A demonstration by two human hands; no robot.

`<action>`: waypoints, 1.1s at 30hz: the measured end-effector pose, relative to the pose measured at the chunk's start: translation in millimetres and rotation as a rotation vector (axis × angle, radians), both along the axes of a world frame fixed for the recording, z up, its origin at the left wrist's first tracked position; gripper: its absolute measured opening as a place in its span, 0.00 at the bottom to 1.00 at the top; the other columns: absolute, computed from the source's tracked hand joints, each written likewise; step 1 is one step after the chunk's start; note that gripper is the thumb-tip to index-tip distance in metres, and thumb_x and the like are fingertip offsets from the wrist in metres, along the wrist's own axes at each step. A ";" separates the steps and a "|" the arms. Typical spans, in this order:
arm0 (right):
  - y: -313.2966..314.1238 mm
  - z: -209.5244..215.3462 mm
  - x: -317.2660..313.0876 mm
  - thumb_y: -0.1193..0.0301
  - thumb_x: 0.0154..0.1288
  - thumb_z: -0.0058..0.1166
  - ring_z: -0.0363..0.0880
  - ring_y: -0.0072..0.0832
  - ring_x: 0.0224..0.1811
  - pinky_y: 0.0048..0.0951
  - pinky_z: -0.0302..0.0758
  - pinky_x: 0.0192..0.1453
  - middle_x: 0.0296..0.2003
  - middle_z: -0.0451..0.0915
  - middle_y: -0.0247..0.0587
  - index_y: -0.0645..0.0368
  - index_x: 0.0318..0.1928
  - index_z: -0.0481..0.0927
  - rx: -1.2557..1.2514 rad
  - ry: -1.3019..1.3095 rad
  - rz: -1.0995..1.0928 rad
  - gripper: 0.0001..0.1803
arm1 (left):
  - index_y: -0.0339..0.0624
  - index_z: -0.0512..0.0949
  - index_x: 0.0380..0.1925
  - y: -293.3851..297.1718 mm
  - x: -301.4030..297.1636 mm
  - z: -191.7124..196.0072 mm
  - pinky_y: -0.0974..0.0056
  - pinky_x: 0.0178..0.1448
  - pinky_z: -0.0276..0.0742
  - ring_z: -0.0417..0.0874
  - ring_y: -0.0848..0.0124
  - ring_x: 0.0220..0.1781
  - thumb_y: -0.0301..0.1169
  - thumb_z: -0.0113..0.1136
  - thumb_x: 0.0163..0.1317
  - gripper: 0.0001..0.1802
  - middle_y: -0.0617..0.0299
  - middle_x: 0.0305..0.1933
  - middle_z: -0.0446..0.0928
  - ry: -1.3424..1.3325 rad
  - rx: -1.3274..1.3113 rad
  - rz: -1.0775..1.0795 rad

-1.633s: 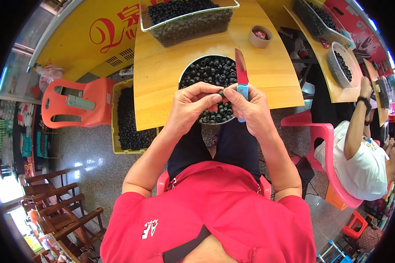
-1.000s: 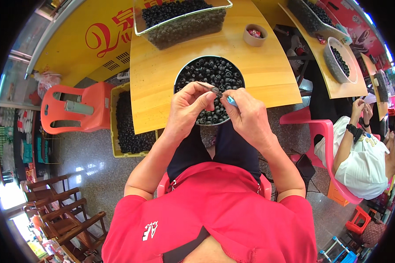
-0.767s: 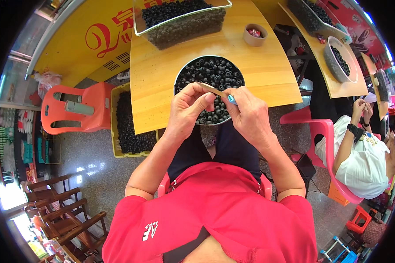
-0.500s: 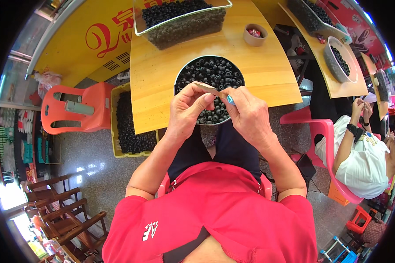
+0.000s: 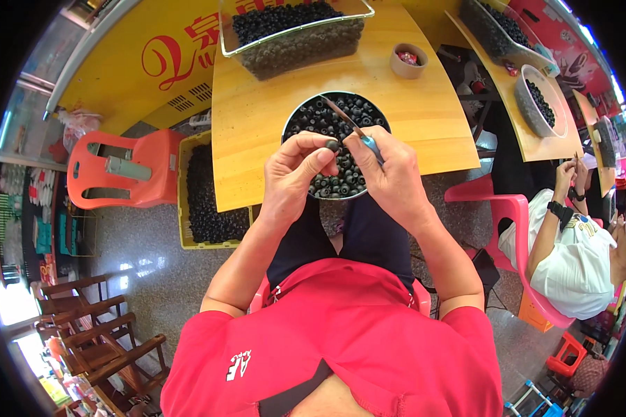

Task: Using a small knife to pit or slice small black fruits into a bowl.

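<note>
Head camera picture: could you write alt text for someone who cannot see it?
A seated person in a red shirt holds a small dark round fruit in the left hand and a blue-handled knife in the right hand, above a round bowl of the same fruits on a wooden table.

yellow sign with red lettering, top left

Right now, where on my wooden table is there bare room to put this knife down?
Bare tabletop left of the round bowl, and between bowl and small cup. Crowded at the clear bin and where both hands work.
</note>
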State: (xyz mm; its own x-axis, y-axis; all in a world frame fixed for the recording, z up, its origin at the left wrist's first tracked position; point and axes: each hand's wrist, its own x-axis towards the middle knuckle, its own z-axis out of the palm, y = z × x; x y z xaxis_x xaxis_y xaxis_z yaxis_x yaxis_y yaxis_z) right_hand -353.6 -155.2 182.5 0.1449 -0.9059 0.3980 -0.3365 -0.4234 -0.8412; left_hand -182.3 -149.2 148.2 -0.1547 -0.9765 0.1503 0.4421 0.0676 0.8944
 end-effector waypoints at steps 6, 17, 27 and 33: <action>4.9 0.8 5.3 0.65 0.71 0.54 0.63 0.12 0.24 0.18 0.60 0.26 0.22 0.69 0.24 0.60 0.37 0.77 0.296 -0.229 0.133 0.10 | 0.37 0.79 0.43 1.8 -2.6 -3.9 0.72 0.43 0.79 0.80 0.77 0.38 0.23 0.60 0.63 0.08 0.63 0.41 0.77 -0.031 -0.071 0.031; 5.6 -10.2 3.4 0.66 0.72 0.52 0.71 0.19 0.23 0.23 0.67 0.27 0.24 0.73 0.31 0.62 0.38 0.76 0.171 -0.122 0.049 0.11 | 0.35 0.77 0.44 3.8 -5.4 -1.0 0.71 0.41 0.74 0.78 0.75 0.35 0.26 0.59 0.65 0.09 0.60 0.39 0.77 0.037 -0.009 0.020; 9.6 -9.5 -3.1 0.75 0.61 0.58 0.76 0.41 0.24 0.35 0.70 0.25 0.28 0.75 0.43 0.61 0.38 0.76 -0.308 0.353 -0.071 0.06 | 0.37 0.75 0.44 3.5 -10.2 3.4 0.72 0.41 0.73 0.76 0.79 0.35 0.29 0.59 0.66 0.09 0.65 0.37 0.78 0.048 0.002 0.062; 8.7 -10.3 -6.2 0.74 0.62 0.58 0.76 0.41 0.24 0.36 0.70 0.26 0.27 0.74 0.42 0.60 0.38 0.76 -0.315 0.392 -0.086 0.06 | 0.35 0.74 0.46 2.7 -7.5 -0.1 0.71 0.41 0.72 0.76 0.75 0.35 0.26 0.58 0.66 0.11 0.62 0.38 0.77 0.036 -0.009 0.019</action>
